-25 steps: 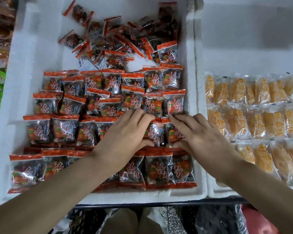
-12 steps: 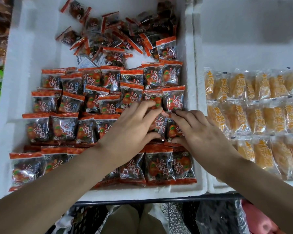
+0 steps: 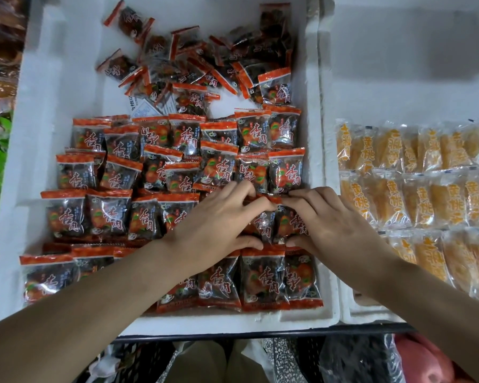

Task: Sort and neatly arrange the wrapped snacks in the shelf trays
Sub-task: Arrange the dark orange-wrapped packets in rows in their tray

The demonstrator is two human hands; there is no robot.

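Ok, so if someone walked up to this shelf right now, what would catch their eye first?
Probably the two hands, left hand and right hand, together mid-tray and pinching a pair of packets. Around them, red-and-black packets lie in neat overlapping rows in the left foam tray, with a jumbled heap at its back. Beside it, yellow packets line the right tray.
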